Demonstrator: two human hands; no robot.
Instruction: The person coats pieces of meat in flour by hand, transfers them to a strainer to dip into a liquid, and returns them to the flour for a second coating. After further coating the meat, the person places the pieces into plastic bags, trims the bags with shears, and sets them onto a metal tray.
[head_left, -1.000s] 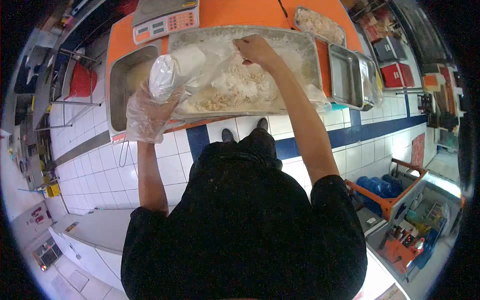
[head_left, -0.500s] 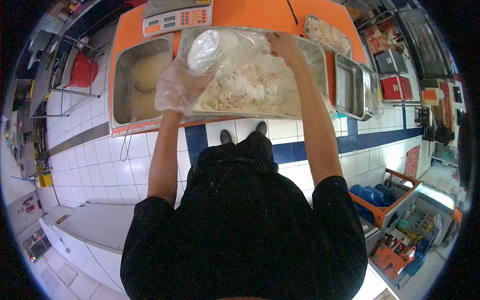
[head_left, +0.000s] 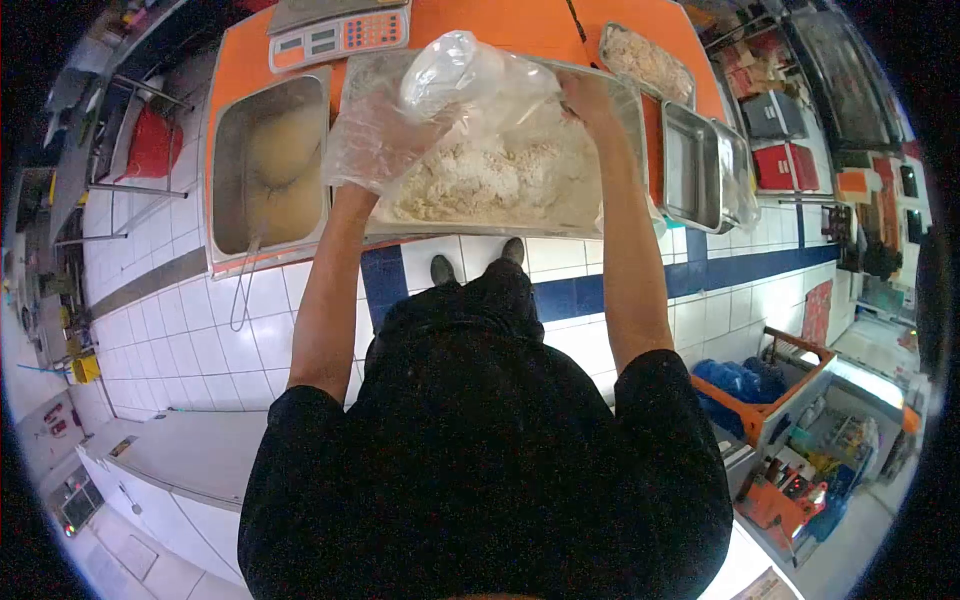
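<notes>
A large metal tray (head_left: 580,232) on the orange table holds a heap of white and beige flour (head_left: 490,180). Over its back part hangs a clear plastic bag (head_left: 480,85). My left hand (head_left: 385,140), in a loose clear plastic glove, is closed on the bag's left side, above the tray's left end. At the bag's right side is my right hand (head_left: 588,98), bare, its fingers pinched on the plastic near the tray's back edge. The fingertips of both hands are partly hidden by the plastic.
Left of the tray stands a deep metal pan (head_left: 222,170) of cloudy liquid with a wire-handled strainer (head_left: 245,280). A digital scale (head_left: 340,38) lies behind. On the right are a tray of food pieces (head_left: 645,62) and a metal pan (head_left: 692,165).
My left hand has turned and moved slightly down with the bag. The bag now spreads wider between both hands. The whole view has shifted a little.
</notes>
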